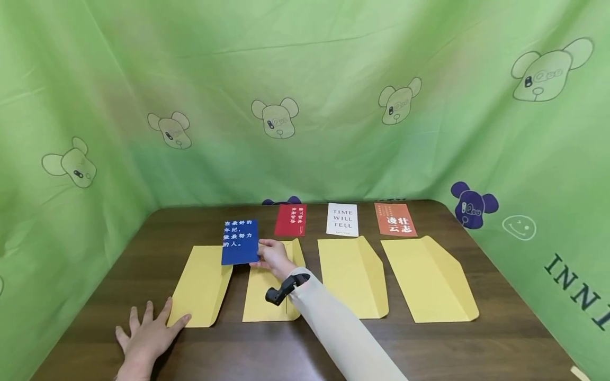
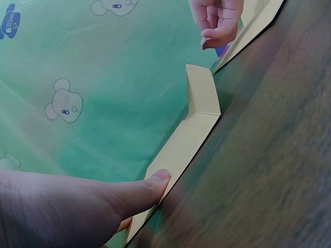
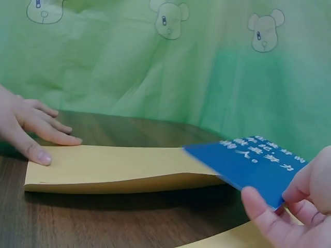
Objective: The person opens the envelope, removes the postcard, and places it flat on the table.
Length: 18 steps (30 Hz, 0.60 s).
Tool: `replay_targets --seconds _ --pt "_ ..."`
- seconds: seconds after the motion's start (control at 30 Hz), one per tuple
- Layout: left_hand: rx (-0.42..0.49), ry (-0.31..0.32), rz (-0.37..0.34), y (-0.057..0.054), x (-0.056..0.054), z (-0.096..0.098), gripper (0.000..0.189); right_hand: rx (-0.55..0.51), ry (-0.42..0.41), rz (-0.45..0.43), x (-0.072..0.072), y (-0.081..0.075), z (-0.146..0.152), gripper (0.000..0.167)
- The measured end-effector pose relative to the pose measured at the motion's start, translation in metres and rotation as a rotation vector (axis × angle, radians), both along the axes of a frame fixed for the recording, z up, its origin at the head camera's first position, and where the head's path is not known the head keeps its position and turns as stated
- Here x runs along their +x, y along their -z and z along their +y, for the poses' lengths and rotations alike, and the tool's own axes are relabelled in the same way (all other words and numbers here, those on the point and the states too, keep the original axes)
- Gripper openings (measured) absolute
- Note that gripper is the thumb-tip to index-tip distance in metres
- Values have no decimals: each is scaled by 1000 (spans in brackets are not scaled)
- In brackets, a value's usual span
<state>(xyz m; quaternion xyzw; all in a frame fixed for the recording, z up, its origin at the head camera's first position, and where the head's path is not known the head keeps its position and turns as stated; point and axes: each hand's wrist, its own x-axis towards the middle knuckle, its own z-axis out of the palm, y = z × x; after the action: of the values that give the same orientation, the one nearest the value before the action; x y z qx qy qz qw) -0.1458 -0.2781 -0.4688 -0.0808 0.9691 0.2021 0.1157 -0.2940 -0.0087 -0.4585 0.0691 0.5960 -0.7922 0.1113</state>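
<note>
A blue card (image 1: pixel 240 242) with white writing is pinched along its right edge by my right hand (image 1: pixel 275 256). The card is raised above the top end of the leftmost yellow envelope (image 1: pixel 196 291), overlapping it in the head view. Fingers spread, my left hand (image 1: pixel 149 334) rests at that envelope's lower left corner, the thumb (image 2: pixel 161 175) pressing on the paper. In the right wrist view the blue card (image 3: pixel 243 168) tilts, and the envelope's near long edge bulges up slightly from the table. My right wrist and forearm cover part of the second envelope (image 1: pixel 259 301).
Two more yellow envelopes (image 1: pixel 350 286) (image 1: pixel 429 286) lie to the right, flaps unfolded. Along the table's back edge are a red card (image 1: pixel 289 222), a white card (image 1: pixel 342 218) and an orange card (image 1: pixel 395 219). A green curtain (image 1: pixel 305 63) surrounds the brown table (image 1: pixel 229 354).
</note>
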Motion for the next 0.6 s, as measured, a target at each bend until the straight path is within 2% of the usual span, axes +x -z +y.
replay_targets --seconds 0.2,0.4,0.6 --pt "0 -4 1 1 4 -2 106 -34 31 9 -5 2 -7 36" --pt "0 -2 0 2 4 -2 107 -53 32 18 -10 0 -7 40" --pt "-1 5 10 2 2 -1 107 -10 41 -1 -14 -3 -4 40"
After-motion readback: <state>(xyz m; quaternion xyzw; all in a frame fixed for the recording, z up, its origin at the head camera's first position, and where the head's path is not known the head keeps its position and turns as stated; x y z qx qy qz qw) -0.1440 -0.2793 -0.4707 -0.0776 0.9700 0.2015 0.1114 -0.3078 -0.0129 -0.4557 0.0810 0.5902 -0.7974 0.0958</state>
